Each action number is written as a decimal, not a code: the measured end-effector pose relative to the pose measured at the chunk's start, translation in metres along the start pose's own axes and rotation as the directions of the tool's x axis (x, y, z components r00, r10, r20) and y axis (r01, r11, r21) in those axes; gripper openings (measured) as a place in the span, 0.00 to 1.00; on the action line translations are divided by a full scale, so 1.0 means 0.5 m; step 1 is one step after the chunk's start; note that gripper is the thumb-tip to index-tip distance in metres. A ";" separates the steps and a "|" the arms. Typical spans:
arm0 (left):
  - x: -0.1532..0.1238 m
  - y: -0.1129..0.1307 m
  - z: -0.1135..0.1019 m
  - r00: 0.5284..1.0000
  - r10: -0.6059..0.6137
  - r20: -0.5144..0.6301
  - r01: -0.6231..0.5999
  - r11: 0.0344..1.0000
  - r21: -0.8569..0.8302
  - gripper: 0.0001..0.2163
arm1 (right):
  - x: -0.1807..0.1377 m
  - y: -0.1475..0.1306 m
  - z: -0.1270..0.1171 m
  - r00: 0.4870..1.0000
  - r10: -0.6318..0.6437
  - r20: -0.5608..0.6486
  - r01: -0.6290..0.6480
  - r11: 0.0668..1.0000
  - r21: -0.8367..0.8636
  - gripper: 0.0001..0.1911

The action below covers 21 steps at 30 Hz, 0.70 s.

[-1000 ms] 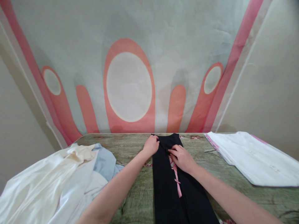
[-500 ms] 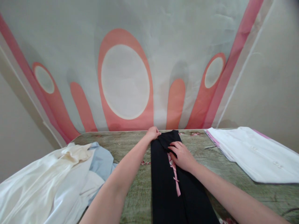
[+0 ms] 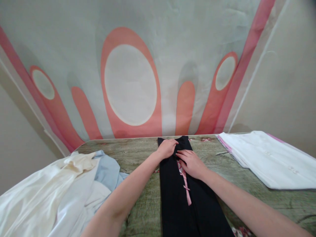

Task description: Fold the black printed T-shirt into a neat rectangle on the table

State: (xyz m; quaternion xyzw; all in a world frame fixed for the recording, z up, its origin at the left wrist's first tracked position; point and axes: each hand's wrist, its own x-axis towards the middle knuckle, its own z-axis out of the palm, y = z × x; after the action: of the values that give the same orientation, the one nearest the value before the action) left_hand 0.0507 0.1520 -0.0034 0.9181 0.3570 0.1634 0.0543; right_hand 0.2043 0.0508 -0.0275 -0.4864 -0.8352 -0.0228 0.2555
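Status: black garment lies flat on the desk, centre, as a long narrow strip running from the far edge toward the near edge and out of frame at the bottom. Pink ribbon runs down its middle, partly under the right hand. Left hand sits on the far end of the strip, fingers curled onto the cloth near the top edge; can't tell if it pinches a fold or just presses. Right hand is released, palm down, fingers stretched flat toward the left hand, holding the cloth down at the top of the ribbon. The two hands are almost touching. Progress, as a judgement: the long sides look already turned in, since the strip is narrow and straight-edged; no crosswise fold shows, so its full length is yet to be folded. White folded piece lies squared off at the right end of the desk, well apart, and reads as done. Loose heap of white, cream and light blue clothes lies crumpled at the left, spilling over the near edge, and looks unsorted. Red-and-grey patterned cloth hangs behind the desk.
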 end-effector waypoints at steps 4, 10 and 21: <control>0.018 0.013 0.018 0.986 0.106 0.132 -0.101 0.994 -0.040 0.17 | 0.003 -0.002 -0.002 0.999 -0.032 0.003 0.031 0.999 0.012 0.16; 0.056 0.020 0.045 0.956 0.120 0.267 -0.095 0.990 -0.103 0.20 | 0.005 -0.006 -0.007 0.997 -0.051 0.051 0.049 0.997 0.052 0.16; 0.083 -0.023 0.074 0.963 -0.136 0.234 0.113 0.988 0.109 0.23 | 0.001 -0.009 -0.007 0.998 -0.038 0.055 0.033 0.995 0.090 0.21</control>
State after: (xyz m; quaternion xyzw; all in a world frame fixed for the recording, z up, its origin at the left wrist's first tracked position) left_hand 0.0845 0.1888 -0.0298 0.9084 0.4121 0.0300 0.0635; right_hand 0.2016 0.0478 -0.0229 -0.4601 -0.8507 0.0238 0.2530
